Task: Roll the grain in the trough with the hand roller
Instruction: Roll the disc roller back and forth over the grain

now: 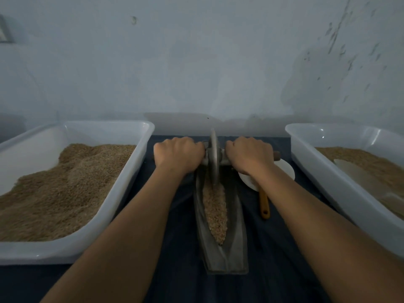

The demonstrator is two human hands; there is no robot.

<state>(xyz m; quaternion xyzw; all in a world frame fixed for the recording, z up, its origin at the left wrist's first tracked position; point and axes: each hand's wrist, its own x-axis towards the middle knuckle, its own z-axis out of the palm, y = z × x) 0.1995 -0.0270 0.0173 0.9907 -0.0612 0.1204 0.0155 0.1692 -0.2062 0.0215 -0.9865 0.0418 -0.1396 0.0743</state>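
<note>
A narrow boat-shaped metal trough (235,215) lies lengthwise on the dark cloth in front of me, filled along its middle with tan grain (215,213). The hand roller's grey disc wheel (213,158) stands upright in the far end of the trough, its lower edge in the grain. My left hand (178,153) grips the axle handle left of the wheel. My right hand (249,154) grips the handle on the right, whose wooden end (277,155) sticks out past my fist. Both arms are stretched forward.
A white plastic tub (140,162) heaped with grain stands at the left. Another white tub (310,162) with grain and a pale scoop stands at the right. A white dish (286,171) and a yellow-handled tool (264,204) lie right of the trough. A pale wall rises close behind.
</note>
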